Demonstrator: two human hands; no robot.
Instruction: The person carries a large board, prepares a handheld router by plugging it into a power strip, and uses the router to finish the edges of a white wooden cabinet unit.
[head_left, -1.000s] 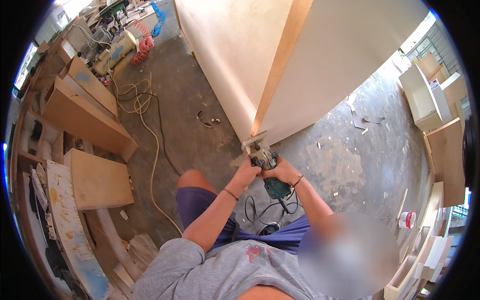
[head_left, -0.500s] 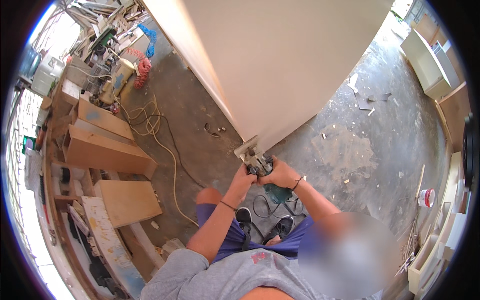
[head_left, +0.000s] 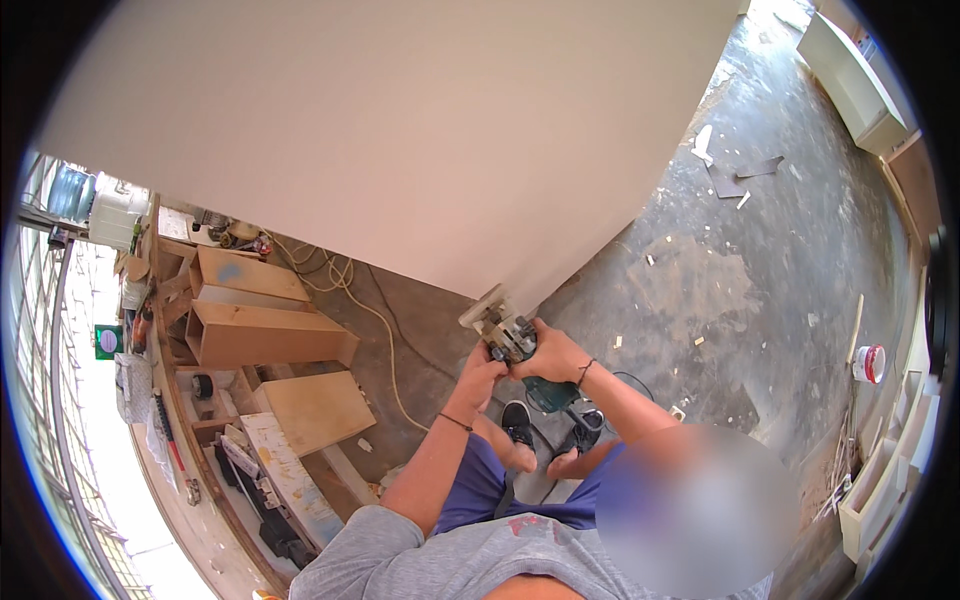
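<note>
A green-bodied router (head_left: 510,338) is between my hands, its flat base against the near corner of a large pale panel (head_left: 430,130). My left hand (head_left: 482,370) is closed on the near left side of the router. On the other side, my right hand (head_left: 553,353) wraps round its body. The base covers the spot where router and panel meet, so I cannot see the bit. A dark cord hangs below the tool near my shoes.
To the left, wooden boxes (head_left: 270,335) and a flat board (head_left: 316,408) lie by a cluttered bench. A pale cable (head_left: 393,372) crosses the floor. Scraps (head_left: 725,180), a white and red tub (head_left: 869,364) and pale cabinets (head_left: 850,85) are on the right.
The panel's left edge now lies flatter across the view, hiding the coiled hoses and the compressor. The bench side has shifted rightward in the picture. Both hands keep their hold on the router.
</note>
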